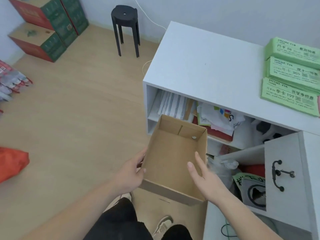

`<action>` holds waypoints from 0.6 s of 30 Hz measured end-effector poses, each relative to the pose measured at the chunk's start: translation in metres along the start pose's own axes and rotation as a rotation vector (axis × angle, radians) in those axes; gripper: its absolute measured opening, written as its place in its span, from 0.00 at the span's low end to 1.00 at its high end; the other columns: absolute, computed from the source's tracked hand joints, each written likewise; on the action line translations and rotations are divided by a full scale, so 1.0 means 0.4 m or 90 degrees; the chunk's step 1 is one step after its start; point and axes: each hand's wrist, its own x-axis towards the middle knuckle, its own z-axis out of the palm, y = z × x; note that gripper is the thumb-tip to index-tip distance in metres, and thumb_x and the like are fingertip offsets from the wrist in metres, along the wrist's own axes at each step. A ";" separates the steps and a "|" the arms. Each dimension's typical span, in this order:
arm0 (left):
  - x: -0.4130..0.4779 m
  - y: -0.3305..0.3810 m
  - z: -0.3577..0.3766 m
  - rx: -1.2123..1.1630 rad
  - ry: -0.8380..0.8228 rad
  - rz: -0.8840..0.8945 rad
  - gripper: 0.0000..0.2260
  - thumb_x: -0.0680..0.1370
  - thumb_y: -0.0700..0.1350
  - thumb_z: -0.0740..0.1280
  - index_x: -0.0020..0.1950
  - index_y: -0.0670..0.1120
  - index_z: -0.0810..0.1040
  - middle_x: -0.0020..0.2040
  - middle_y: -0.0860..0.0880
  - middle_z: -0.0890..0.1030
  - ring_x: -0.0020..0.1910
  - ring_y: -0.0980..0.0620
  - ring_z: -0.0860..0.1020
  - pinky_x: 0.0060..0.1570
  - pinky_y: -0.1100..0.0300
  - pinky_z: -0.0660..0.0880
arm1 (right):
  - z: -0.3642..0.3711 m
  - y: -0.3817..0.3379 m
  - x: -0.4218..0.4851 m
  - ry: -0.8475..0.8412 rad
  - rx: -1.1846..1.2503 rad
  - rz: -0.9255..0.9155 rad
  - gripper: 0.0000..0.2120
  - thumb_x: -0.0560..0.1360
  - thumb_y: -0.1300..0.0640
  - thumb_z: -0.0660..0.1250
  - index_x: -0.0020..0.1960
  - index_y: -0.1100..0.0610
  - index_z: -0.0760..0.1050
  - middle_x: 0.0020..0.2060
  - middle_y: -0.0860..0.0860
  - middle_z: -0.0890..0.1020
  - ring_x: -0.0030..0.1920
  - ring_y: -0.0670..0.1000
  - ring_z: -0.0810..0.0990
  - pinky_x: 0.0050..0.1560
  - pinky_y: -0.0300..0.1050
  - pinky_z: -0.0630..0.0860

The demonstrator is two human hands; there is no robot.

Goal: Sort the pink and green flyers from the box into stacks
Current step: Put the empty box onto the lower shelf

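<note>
Left hand point(133, 172): grips the box point(173, 153) by its left wall.
Right hand point(202, 174): fingers straight, holding nothing, at the right wall.
Box: empty, between both hands, long axis pointing away.
Green flyers point(290, 94): stacked on the cabinet point(199, 66), up and right of the hands; right hand nearer.

Only one view here: a wide-angle head cam, tilted steeply down. The left hand point(131, 172), right hand point(204, 177) and box point(169, 153) sit close under the lens. The floor point(78, 110) spreads left, the white surface point(207, 63) fills the right, and the wall point(207, 11) is up top.
</note>
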 end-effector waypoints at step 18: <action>0.887 -0.727 0.217 0.081 0.078 -0.001 0.23 0.81 0.52 0.66 0.76 0.59 0.69 0.60 0.68 0.74 0.61 0.61 0.77 0.61 0.64 0.71 | 0.614 0.503 0.924 0.117 0.194 0.065 0.33 0.71 0.21 0.51 0.75 0.21 0.48 0.83 0.49 0.49 0.82 0.54 0.51 0.79 0.58 0.53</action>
